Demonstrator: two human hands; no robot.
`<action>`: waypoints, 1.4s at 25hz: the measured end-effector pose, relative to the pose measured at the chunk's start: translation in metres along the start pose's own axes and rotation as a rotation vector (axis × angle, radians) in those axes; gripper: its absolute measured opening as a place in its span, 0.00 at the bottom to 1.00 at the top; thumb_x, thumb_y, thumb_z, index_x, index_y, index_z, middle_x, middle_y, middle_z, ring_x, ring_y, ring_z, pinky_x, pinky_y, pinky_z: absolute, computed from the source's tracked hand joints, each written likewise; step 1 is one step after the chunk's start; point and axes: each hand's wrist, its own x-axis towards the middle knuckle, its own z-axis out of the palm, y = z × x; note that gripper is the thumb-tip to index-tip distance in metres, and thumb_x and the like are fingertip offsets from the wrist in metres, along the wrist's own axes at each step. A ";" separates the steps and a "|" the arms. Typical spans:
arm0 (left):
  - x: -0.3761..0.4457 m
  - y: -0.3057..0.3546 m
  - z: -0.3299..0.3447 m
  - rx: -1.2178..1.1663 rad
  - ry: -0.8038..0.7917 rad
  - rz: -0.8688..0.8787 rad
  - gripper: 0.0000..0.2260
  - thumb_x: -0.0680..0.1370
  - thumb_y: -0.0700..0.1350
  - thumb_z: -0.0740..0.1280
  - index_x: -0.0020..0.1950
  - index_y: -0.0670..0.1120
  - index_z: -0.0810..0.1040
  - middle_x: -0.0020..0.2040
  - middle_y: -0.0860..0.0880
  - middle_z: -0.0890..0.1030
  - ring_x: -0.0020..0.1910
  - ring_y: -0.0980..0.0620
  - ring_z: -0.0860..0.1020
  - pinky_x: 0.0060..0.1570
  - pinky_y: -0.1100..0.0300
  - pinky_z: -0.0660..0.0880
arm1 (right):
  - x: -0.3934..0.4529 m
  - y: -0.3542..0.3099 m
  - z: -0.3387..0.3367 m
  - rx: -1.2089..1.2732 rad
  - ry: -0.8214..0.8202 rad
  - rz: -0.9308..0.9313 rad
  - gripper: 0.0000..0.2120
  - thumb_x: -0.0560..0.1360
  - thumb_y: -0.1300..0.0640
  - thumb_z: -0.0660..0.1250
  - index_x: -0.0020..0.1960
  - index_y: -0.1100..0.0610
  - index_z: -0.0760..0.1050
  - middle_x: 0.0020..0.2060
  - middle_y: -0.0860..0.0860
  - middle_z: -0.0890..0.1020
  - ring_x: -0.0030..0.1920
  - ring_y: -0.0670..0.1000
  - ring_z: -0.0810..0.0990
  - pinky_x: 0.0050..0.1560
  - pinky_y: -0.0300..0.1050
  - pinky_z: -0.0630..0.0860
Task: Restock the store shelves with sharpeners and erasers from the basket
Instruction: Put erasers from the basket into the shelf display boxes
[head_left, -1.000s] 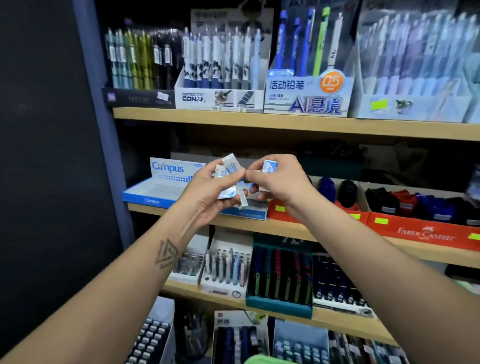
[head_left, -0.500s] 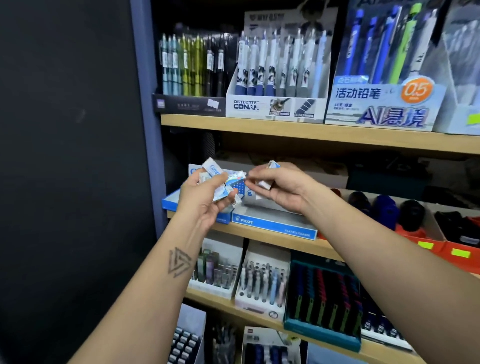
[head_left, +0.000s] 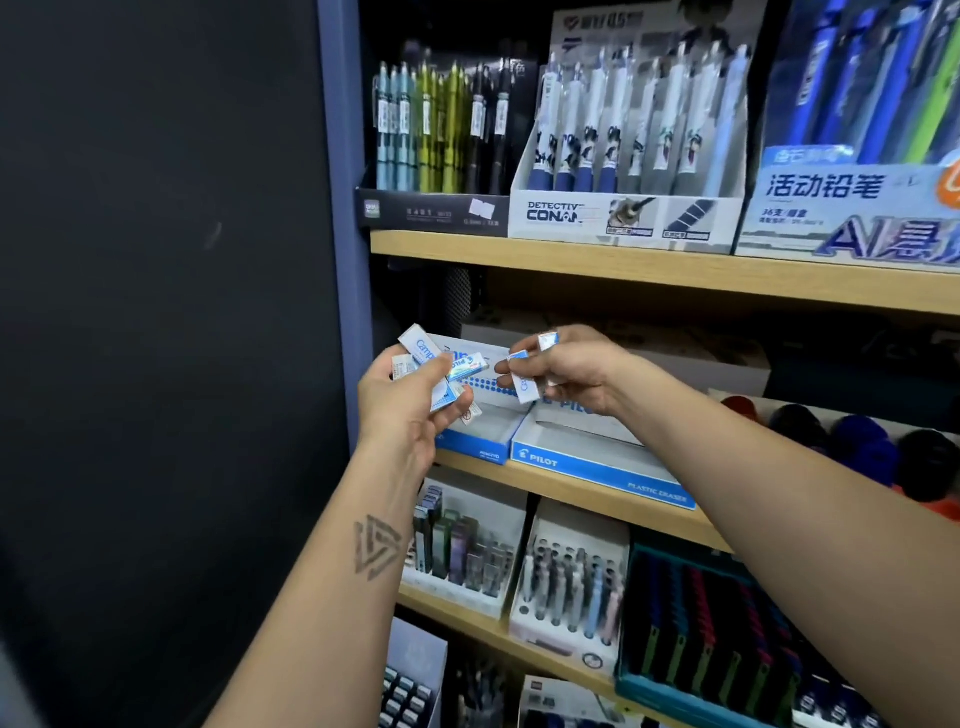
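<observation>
My left hand (head_left: 402, 402) grips a fanned bunch of white-and-blue erasers (head_left: 439, 366), one marked Campus. My right hand (head_left: 569, 371) pinches a few more small erasers (head_left: 525, 387) just to the right of that bunch. Both hands hover in front of the middle shelf, above a blue-and-white Campus eraser box (head_left: 485, 441) and a blue Pilot plastic eraser box (head_left: 597, 460). The basket is out of view.
A blue shelf post (head_left: 340, 234) and a dark wall stand at the left. Pen and pencil display boxes (head_left: 623, 223) fill the top shelf. Dark round items (head_left: 857, 449) sit right on the middle shelf. Lead and pen racks (head_left: 566, 587) line the lower shelf.
The view has swung left, so the shelves sit further right in frame. My hands have drawn slightly apart, the right one now holding its erasers clear of the left bunch.
</observation>
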 end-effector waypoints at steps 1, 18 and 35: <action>0.002 0.001 -0.003 -0.009 0.006 0.006 0.06 0.76 0.35 0.72 0.49 0.42 0.78 0.48 0.42 0.84 0.44 0.43 0.85 0.35 0.57 0.81 | 0.006 0.001 0.003 -0.020 -0.010 -0.004 0.13 0.75 0.68 0.71 0.58 0.62 0.77 0.48 0.57 0.87 0.49 0.54 0.87 0.22 0.35 0.69; 0.027 0.009 -0.039 -0.061 0.108 0.002 0.10 0.76 0.33 0.71 0.56 0.40 0.77 0.47 0.41 0.82 0.39 0.44 0.84 0.30 0.60 0.79 | 0.053 0.015 0.055 -0.953 0.023 -0.348 0.11 0.76 0.59 0.71 0.58 0.51 0.81 0.51 0.52 0.80 0.48 0.53 0.79 0.44 0.41 0.74; 0.028 0.011 -0.045 -0.014 0.170 0.040 0.08 0.77 0.32 0.70 0.52 0.43 0.77 0.45 0.44 0.80 0.38 0.47 0.83 0.32 0.57 0.82 | 0.066 0.018 0.087 -0.830 0.148 -0.055 0.12 0.72 0.61 0.73 0.49 0.58 0.70 0.36 0.54 0.81 0.33 0.51 0.79 0.28 0.40 0.72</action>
